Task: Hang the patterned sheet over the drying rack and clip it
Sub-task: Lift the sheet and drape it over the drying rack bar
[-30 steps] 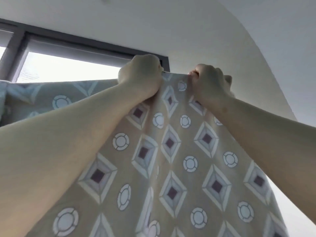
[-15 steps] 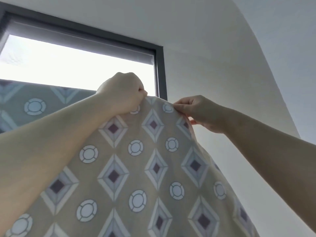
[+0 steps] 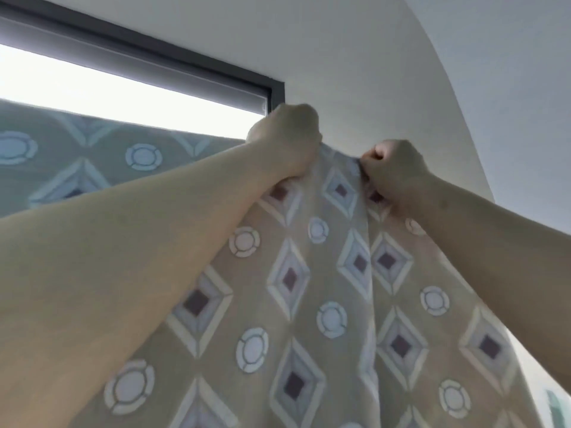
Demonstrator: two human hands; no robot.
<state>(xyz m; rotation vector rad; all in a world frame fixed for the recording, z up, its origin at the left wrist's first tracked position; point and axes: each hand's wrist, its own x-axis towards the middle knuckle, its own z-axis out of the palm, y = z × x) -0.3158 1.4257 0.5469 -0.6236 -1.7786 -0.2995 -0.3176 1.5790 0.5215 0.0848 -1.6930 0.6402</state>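
I count one sheet (image 3: 309,288) hanging in front of me. Two of my hands are up at its top edge: one left hand (image 3: 287,140) and one right hand (image 3: 392,171). Behind them is one window (image 3: 123,88).

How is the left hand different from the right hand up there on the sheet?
The left hand sits higher, by the window corner; the right hand is lower, in front of the white wall. The left hand shows only its back, while the right hand shows its curled fingers. Both grip the top edge of the sheet.
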